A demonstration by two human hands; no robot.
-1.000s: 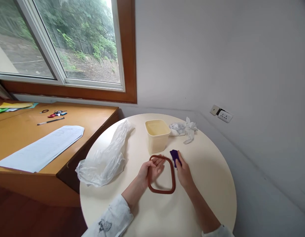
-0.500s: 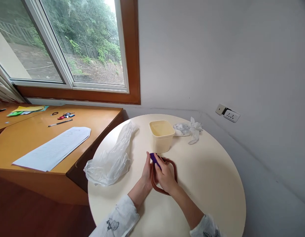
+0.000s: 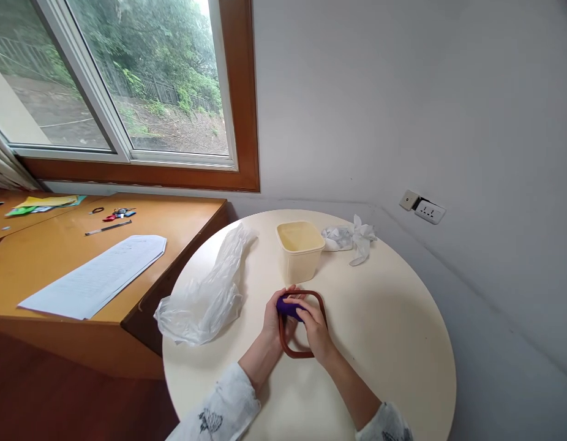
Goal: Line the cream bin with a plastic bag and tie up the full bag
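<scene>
My left hand (image 3: 270,318) is closed around the left side of a brown rounded-square rim (image 3: 296,354), which looks like a box lid. Its middle shows the hands and pale surface through it, and I cannot tell whether it is clear or open. A small purple cloth (image 3: 289,308) lies bunched against the rim's upper left part. My right hand (image 3: 316,331) grips the cloth with bent fingers, its palm over the rim's right side. Just beyond both hands stands a cream square plastic container (image 3: 302,263), open at the top.
A crumpled clear plastic bag (image 3: 210,300) lies on the left of the round white table (image 3: 384,355). Behind the container, to the right, is a knotted white plastic bag (image 3: 360,239). The wooden desk (image 3: 187,214) at left bears papers (image 3: 100,275), a pen (image 3: 108,228) and keys (image 3: 120,213).
The purple cloth has shifted down a little along the rim and turned more level. The rim has tilted, showing its square outline more fully. My right fingers have moved with the cloth.
</scene>
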